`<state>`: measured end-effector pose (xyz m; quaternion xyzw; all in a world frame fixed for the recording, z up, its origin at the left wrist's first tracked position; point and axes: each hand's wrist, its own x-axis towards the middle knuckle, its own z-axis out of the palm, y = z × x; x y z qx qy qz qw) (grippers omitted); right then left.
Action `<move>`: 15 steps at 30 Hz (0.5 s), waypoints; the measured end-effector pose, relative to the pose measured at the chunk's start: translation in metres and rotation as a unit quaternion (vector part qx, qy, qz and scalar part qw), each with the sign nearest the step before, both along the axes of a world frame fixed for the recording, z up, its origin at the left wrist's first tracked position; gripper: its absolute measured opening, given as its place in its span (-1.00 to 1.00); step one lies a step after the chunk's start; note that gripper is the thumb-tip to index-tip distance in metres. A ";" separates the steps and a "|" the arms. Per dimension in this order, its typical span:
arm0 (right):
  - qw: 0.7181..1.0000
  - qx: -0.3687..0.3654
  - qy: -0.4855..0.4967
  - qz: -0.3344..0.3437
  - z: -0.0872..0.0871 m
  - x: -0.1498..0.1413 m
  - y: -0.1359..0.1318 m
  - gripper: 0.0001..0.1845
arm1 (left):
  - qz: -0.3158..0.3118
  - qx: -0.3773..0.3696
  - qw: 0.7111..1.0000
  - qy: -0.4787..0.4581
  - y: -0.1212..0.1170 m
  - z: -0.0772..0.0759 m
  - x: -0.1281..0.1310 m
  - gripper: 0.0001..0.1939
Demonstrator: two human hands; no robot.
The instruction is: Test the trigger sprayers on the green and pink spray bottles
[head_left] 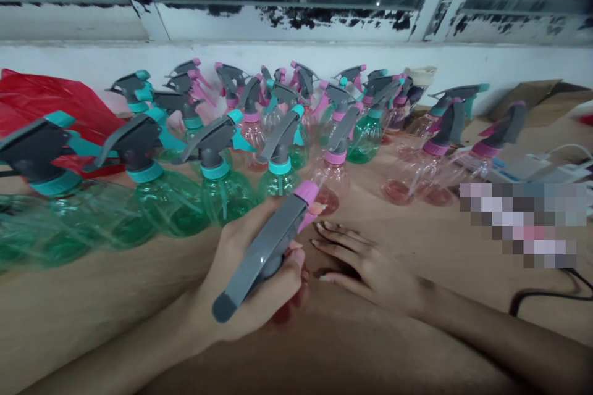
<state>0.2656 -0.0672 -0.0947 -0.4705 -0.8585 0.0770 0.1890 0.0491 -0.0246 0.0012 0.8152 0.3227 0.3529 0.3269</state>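
My left hand (pixel 250 265) is wrapped round the neck of a spray bottle (pixel 266 253) with a grey head and pink nozzle. Most of its body is hidden by the hand; a bit of reddish base shows below the fingers. Flat on the table just to the right lies my right hand (pixel 365 262), fingers stretched out and holding nothing. Beyond both hands stands a pink-collared spray bottle (pixel 331 182). Green spray bottles (pixel 169 207) with turquoise collars form a row on the left.
Several more spray bottles crowd the back of the table (pixel 403 234) against the white wall. A red plastic bag (pixel 60 102) lies at the far left. On the right are two pink bottles (pixel 412 173), brown cardboard (pixel 528 99), white plugs (pixel 565 166) and a black cable (pixel 546 293).
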 end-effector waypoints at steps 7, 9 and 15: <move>1.000 -0.006 0.001 0.012 -0.003 0.005 0.002 -0.47 | -0.003 0.032 0.999 -0.001 -0.001 0.000 0.001 -0.81; 1.000 -0.004 0.003 0.011 -0.004 0.005 0.003 -0.47 | -0.001 0.032 0.999 -0.001 -0.001 0.000 0.001 -0.77; 1.000 0.001 0.007 0.015 -0.006 0.006 0.003 -0.47 | -0.011 0.017 1.000 -0.010 -0.002 0.002 0.002 -0.73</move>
